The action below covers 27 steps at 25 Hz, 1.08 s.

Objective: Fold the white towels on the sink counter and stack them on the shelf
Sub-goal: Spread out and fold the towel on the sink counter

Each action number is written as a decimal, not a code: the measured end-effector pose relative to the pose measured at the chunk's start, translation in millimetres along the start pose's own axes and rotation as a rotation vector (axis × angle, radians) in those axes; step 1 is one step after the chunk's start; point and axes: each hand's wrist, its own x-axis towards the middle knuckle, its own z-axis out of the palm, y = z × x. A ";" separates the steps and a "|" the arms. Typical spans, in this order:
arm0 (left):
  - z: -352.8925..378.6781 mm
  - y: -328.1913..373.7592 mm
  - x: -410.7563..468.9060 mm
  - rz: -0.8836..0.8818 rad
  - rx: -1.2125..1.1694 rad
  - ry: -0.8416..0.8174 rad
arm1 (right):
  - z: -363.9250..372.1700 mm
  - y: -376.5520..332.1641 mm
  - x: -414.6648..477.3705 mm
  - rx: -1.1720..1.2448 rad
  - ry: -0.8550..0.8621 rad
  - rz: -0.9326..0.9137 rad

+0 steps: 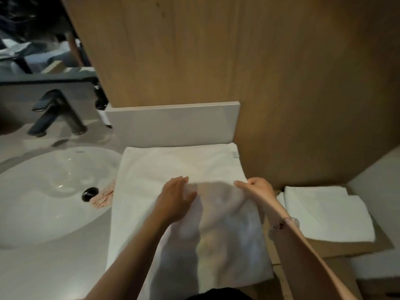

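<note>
We see the white towel (173,169) lying flat on the sink counter (65,267), just beside the basin (47,191) at its 3 o'clock. Its long axis runs from 6 o'clock, near our body, toward 12 o'clock, where its far short edge lies against the low white upstand (173,124). A small tag sits at the far right corner.

Our left hand (177,200) rests palm down on the middle of the towel. Its fingers (184,180) are straight and close together, pointing toward 1 o'clock, and grip nothing.

Our right hand (257,187) is at the towel's right long edge, at 3 o'clock from the left hand. Its fingers (241,184) curl over that edge and pinch the cloth, and a bracelet (283,221) circles the wrist.

At 3 o'clock from the towel, folded towels (324,213) lie stacked on the lower wooden shelf (346,250). A pink cloth (104,197) peeks from under the towel's left edge over the basin rim. A dark tap (56,113) stands at 11 o'clock.
</note>
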 end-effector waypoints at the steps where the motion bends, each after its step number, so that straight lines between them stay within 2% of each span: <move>1: 3.4 4.9 12.4 0.025 0.045 -0.083 | -2.3 -0.1 0.0 0.001 -0.015 -0.017; 3: 8.7 17.4 35.8 0.057 0.074 -0.156 | -2.7 -0.8 -0.7 0.016 -0.003 -0.054; 6: 6.9 50.1 64.9 0.203 0.095 -0.160 | -5.2 -0.9 1.5 0.088 -0.090 -0.032; 7: 4.1 59.7 71.7 0.170 0.120 -0.193 | -5.9 -1.2 1.9 0.078 -0.108 -0.022; 9: 10.6 63.6 86.0 0.079 0.170 -0.359 | -6.5 -2.0 4.4 0.032 -0.110 -0.013; 11: 23.1 60.0 94.2 0.028 0.118 -0.332 | -6.5 -2.1 6.4 0.108 -0.207 0.007; 14: 28.2 60.5 99.5 0.007 0.166 -0.345 | -8.1 1.4 7.7 0.333 -0.370 0.151; 17: 27.6 61.1 103.2 0.062 0.294 -0.408 | -12.7 0.6 2.0 0.363 -0.358 0.131; 19: 31.3 53.4 109.1 0.064 0.310 -0.449 | -16.6 2.3 -5.1 0.467 -0.341 0.089; 21: 37.8 50.1 112.8 0.049 0.299 -0.447 | -22.3 6.8 -19.2 0.550 -0.401 0.054; 24: 42.9 65.1 114.2 0.015 0.357 -0.472 | -28.6 13.3 -39.7 0.408 -0.435 0.044; 27: 45.2 84.7 117.0 -0.085 0.426 -0.510 | -27.6 8.6 -46.5 0.101 -0.273 -0.041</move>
